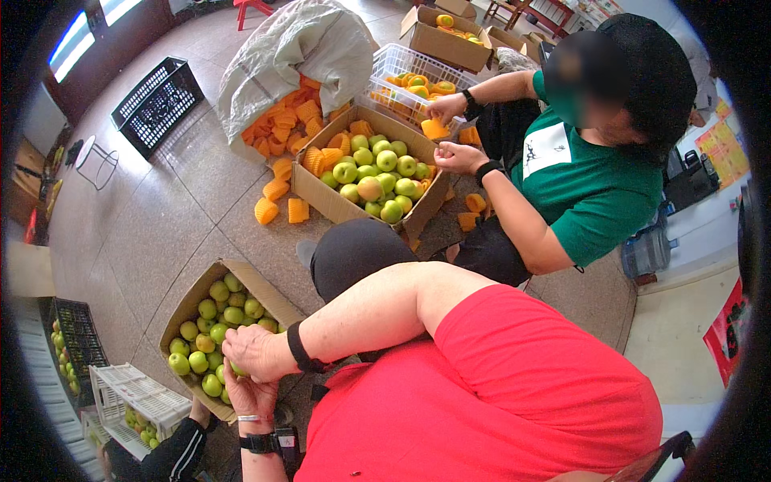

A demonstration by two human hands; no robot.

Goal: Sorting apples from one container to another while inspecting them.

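A cardboard box [283, 301] of green apples [205, 343] stands before me on the floor. Over its near side, my right hand [259, 352] bends down with curled fingers and lies against my left hand [250, 394]. One green apple [238, 369] shows in part between the two, within the fingers of my left hand. My right hand hides most of it, and whether the right fingers grip it cannot be made out. A dark band circles my right wrist; a bracelet and a black watch are on the left.
A co-worker in a green shirt [602, 187] sits beside another cardboard box [328, 202] of apples, handling an orange foam sleeve [435, 128]. Foam sleeves spill from a white woven sack [289, 54]. Black [159, 105] and white crates [141, 391] stand around; another person's arm [187, 446] reaches in below.
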